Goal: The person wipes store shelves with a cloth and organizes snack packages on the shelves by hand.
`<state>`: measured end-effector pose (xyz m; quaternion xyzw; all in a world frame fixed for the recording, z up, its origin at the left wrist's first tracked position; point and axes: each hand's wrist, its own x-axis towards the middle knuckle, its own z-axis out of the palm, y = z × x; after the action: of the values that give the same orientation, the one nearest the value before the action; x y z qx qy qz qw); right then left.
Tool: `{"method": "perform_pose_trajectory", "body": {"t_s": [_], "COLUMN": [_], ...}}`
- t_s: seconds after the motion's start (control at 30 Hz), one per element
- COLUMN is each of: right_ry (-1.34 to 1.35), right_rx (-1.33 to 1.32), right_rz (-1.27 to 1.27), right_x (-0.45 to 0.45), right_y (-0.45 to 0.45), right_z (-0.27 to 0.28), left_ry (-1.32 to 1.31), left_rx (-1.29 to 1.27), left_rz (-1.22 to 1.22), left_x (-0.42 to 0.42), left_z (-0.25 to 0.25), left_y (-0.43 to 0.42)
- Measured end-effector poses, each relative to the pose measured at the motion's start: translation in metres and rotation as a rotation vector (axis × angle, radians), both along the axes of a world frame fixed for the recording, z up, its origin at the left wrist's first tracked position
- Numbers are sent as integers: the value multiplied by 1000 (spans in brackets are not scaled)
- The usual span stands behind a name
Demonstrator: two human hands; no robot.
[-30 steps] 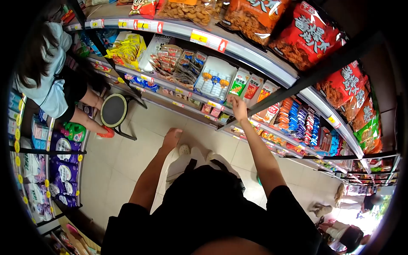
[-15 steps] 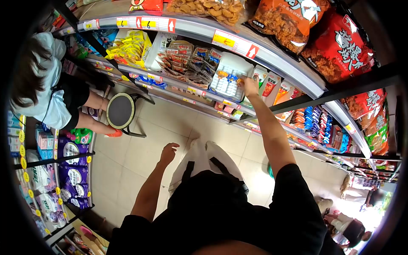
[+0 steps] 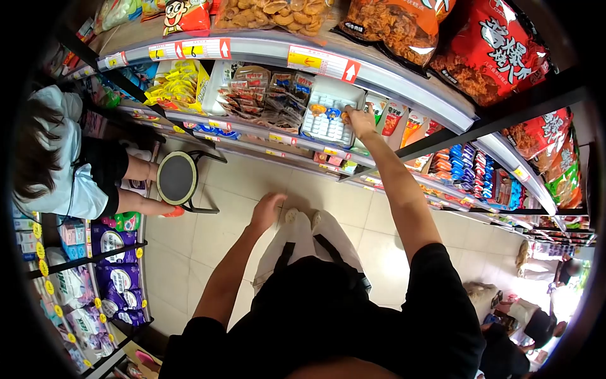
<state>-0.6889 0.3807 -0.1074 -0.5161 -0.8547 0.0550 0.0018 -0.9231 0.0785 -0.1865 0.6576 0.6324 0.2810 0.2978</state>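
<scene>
My right hand (image 3: 362, 122) reaches to the right side of a white display box (image 3: 341, 90) on the shelf. Its fingers are pinched beside small orange-and-blue pieces (image 3: 332, 112) lying on rows of small white packs (image 3: 324, 130); what the fingertips hold is too small to make out. My left hand (image 3: 269, 211) hangs over the floor in front of my legs, fingers loosely stretched and holding nothing. Left of the box lie dark snack packets (image 3: 288, 95) and yellow packets (image 3: 177, 87). To its right stand green, red and orange packets (image 3: 392, 118).
A shelf edge with price tags (image 3: 322, 62) runs above the box, with large snack bags (image 3: 489, 50) over it. At left, a person in a white top (image 3: 60, 158) is beside a round stool (image 3: 177, 180). Purple packs (image 3: 118, 278) fill the left shelf. People (image 3: 536, 322) are at lower right.
The view has shifted slightly. My left hand has moved up and right, its fingers straighter. My right hand stays at the right side of the white box.
</scene>
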Motion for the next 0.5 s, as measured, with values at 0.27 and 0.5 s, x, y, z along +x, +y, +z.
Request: {"method": "perform_pose_trajectory", "body": {"t_s": [0.27, 0.5], "right_ry": [-115, -117], "right_rx": [-47, -81], "right_rz": [38, 48], "right_x": [3, 7], "right_y": [6, 15], "right_z": [-6, -5], "left_ry": [352, 493], "left_rx": [-17, -156], "left_rz": [-281, -303], "left_x": [99, 116], "left_z": [54, 38], "left_y": [175, 216]}}
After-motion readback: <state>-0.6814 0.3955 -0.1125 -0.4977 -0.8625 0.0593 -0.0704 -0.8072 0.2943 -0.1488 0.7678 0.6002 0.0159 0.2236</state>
